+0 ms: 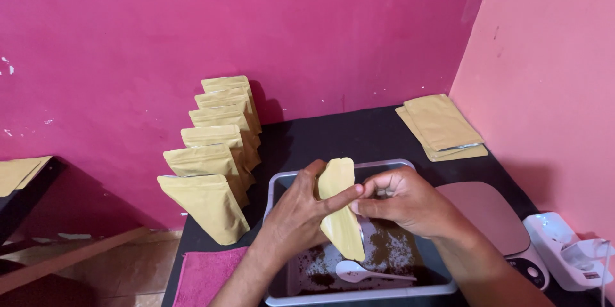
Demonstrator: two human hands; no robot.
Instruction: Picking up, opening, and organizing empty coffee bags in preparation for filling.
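Both hands are holding a tan pouch [341, 208] over the grey tray [368, 293] of dark powder: left hand [300, 208] fingers wrapping its side, right hand [403, 201] fingers pinching its edge. It seems they are working its mouth open; scooping with the white spoon [359, 272] likely needs one hand freed.

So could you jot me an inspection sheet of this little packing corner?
Surface: black table.
Job's things: tan pouch held over a metal tray of dark powder, white spoon inside.
Clutter: standing pouch row, flat pouch stack, scale, white device, pink cloth.
Grippers: left hand and right hand both pinch the pouch.
Cables: one thin cord.
Surroundings: magenta wall, pink side wall.
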